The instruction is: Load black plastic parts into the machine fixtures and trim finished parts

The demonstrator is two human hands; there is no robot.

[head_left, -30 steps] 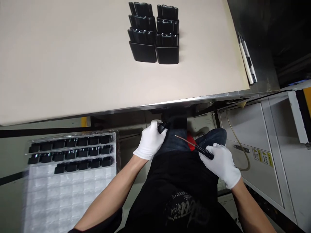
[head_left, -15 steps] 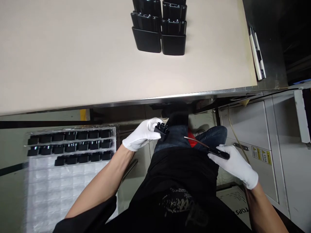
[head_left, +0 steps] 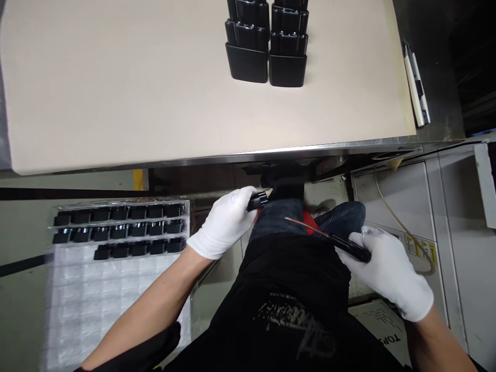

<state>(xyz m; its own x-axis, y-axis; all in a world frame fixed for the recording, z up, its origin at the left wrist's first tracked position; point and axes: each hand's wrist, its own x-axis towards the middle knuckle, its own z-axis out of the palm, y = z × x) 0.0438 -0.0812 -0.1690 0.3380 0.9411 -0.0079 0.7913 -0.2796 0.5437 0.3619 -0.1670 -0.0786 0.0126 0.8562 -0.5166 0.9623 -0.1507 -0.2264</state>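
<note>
Left hand (head_left: 229,218) pinches black part (head_left: 257,201), pronged end now turned toward right hand (head_left: 387,268), which still grips thin-shafted tool (head_left: 346,246).

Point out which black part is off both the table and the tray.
The black part gripped in the left hand; the other black parts stand on the table or sit in the pale tray.

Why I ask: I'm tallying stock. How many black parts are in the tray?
19 black parts in the tray: seven in the far row, seven in the second, five in the third; the left arm could hide others.
</note>
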